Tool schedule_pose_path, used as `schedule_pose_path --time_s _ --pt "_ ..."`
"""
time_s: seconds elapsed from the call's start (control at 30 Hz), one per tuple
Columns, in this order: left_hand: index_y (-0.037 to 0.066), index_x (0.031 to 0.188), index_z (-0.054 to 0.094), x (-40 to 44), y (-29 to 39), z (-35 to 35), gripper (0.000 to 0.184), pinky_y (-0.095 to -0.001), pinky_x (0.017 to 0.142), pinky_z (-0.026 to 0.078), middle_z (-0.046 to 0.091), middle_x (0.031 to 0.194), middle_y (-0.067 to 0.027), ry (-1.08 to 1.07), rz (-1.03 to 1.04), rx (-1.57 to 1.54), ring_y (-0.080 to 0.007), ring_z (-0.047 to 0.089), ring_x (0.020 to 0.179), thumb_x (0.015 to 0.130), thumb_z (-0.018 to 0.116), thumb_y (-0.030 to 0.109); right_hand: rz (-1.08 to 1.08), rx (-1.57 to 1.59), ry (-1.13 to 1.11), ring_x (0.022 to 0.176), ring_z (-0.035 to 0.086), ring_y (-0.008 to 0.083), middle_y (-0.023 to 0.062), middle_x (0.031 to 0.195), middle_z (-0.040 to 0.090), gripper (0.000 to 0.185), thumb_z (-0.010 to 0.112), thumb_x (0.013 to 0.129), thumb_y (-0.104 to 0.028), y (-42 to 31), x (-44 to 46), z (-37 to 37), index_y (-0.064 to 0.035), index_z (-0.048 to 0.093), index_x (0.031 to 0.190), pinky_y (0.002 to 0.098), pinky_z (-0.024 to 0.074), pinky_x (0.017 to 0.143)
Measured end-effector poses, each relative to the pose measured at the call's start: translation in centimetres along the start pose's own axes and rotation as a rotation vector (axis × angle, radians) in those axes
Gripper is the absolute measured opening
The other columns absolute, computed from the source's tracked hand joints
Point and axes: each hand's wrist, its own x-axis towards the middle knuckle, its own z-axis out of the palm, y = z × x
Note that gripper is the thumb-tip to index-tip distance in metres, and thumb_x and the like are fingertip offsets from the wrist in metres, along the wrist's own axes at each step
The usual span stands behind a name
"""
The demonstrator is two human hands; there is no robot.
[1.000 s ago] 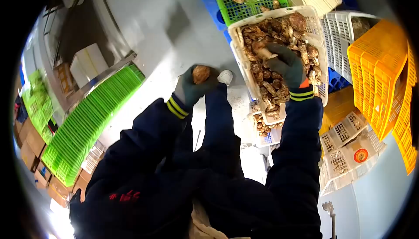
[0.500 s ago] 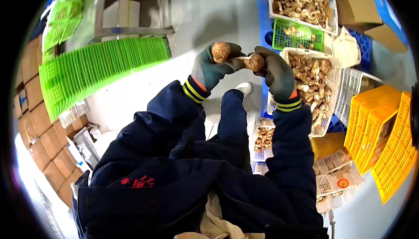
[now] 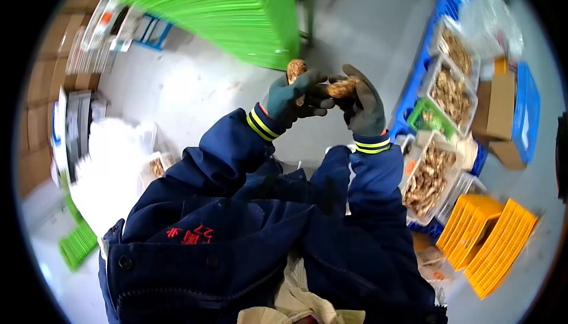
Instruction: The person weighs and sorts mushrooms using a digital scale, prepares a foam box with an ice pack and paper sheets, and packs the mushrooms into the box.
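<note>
My left hand point(image 3: 290, 96), in a dark grey-green glove, is closed round a brown mushroom point(image 3: 296, 68) whose rounded cap sticks up above the thumb side. Its stem runs down into the fingers. My right hand point(image 3: 365, 105), gloved alike, has its fingers curled round a second brown mushroom point(image 3: 342, 88), which is blurred and lies between thumb and fingers. Both hands are raised in front of my body, close together, with the fingertips of the left near the second mushroom. Whether they touch it I cannot tell.
A tall stack of green crates point(image 3: 236, 10) stands ahead on the left. On the right, white baskets of mushrooms point(image 3: 431, 179) and a small green basket point(image 3: 427, 117) sit on a blue pallet point(image 3: 408, 96). Yellow crates point(image 3: 494, 247) stand nearer, with cardboard boxes point(image 3: 44, 105) far left.
My body and view have turned left, so the crates and baskets have swung across the picture. Both mushrooms stay in my hands; the one in my right hand now lies more sideways.
</note>
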Motion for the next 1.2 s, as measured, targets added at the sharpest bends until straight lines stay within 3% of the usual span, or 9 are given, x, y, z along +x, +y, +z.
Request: schedule_pose_path --time_s 0.27,0.33,0.47,0.67,0.77,0.9,1.03,1.17,1.2 --pt "0.0 0.107 0.053 -20.3 10.4 -13.6 0.036 -0.0249 0.061 0.048 0.058 0.085 -0.0077 0.257 0.404 -0.12 -0.0143 0.058 0.07 0.083 0.055 0.027 0.401 0.409 -0.43 0.099 0.054 0.0289 0.0217 0.117 0.048 0.051 0.04 0.089 -0.03 12.8 7.1 23.7 0.0023 0.033 0.127 0.0364 0.0459 0.085" --pt "-0.002 0.106 0.054 -23.1 11.6 -16.7 0.035 -0.0198 0.05 0.039 0.053 0.073 -0.0023 0.297 0.515 -0.141 -0.0082 0.049 0.059 0.085 0.052 0.026 0.464 0.389 -0.526 0.099 0.054 0.0291 0.0222 0.118 0.047 0.051 0.04 0.089 -0.03 15.2 8.9 27.9 0.0025 0.032 0.128 0.036 0.0458 0.086" --pt "-0.001 0.107 0.054 -26.2 12.7 -20.4 0.035 -0.0201 0.055 0.044 0.057 0.077 -0.0041 0.415 0.641 -0.222 -0.0103 0.054 0.063 0.084 0.053 0.027 0.45 0.221 -0.649 0.101 0.053 0.0255 0.0185 0.115 0.05 0.05 0.047 0.088 -0.023 17.7 10.5 34.0 0.0061 0.032 0.126 0.03 0.0469 0.084" --pt "0.005 0.111 0.052 -24.9 16.0 -25.8 0.036 -0.0253 0.066 0.05 0.06 0.088 -0.0074 0.54 0.607 -0.228 -0.0142 0.061 0.074 0.083 0.057 0.027 0.38 -0.06 -0.664 0.096 0.054 0.024 0.0184 0.108 0.053 0.041 0.049 0.083 -0.007 21.7 17.1 36.6 0.0077 0.039 0.12 0.0319 0.0441 0.086" --pt "0.002 0.108 0.051 -22.5 18.5 -29.9 0.036 -0.0282 0.061 0.053 0.06 0.085 -0.0095 0.592 0.563 -0.154 -0.0181 0.062 0.071 0.076 0.064 0.009 0.184 -0.339 -0.698 0.089 0.056 0.0179 0.0123 0.099 0.056 0.039 0.055 0.076 0.001 23.9 21.6 38.6 0.0061 0.046 0.114 0.028 0.0455 0.079" --pt "-0.003 0.107 0.048 -19.6 21.8 -35.5 0.038 -0.0357 0.062 0.056 0.06 0.084 -0.015 0.53 0.566 -0.143 -0.0268 0.064 0.075 0.07 0.06 -0.003 0.495 -0.364 -0.669 0.081 0.058 0.0157 0.011 0.098 0.056 0.038 0.059 0.079 -0.006 25.4 27.7 40.3 0.0053 0.048 0.113 0.0259 0.0469 0.074" --pt "-0.003 0.107 0.048 -17.6 26.4 -39.6 0.038 -0.0322 0.058 0.054 0.06 0.083 -0.0145 0.627 0.555 -0.133 -0.0242 0.063 0.071 0.072 0.061 -0.001 0.346 -0.403 -0.501 0.077 0.057 0.0145 0.0105 0.093 0.058 0.038 0.061 0.079 -0.011 27.4 32.4 43.6 0.0065 0.049 0.11 0.0248 0.047 0.072" --pt "-0.001 0.104 0.05 -15.6 29.6 -44.0 0.033 -0.0308 0.06 0.053 0.059 0.088 -0.01 0.779 0.626 -0.168 -0.0199 0.061 0.073 0.076 0.065 0.005 0.713 -0.111 -0.503 0.076 0.058 0.0154 0.0082 0.086 0.061 0.03 0.056 0.081 -0.012 29.1 36.7 45.9 0.0042 0.053 0.106 0.026 0.0481 0.07" --pt "-0.001 0.104 0.05 -15.2 30.0 -44.5 0.033 -0.0314 0.064 0.053 0.059 0.09 -0.0088 0.727 0.663 -0.216 -0.0195 0.06 0.078 0.075 0.065 0.004 0.631 -0.146 -0.491 0.076 0.059 0.016 0.0079 0.088 0.061 0.027 0.055 0.082 -0.012 30.0 37.4 46.5 0.0031 0.054 0.104 0.0274 0.0492 0.071"
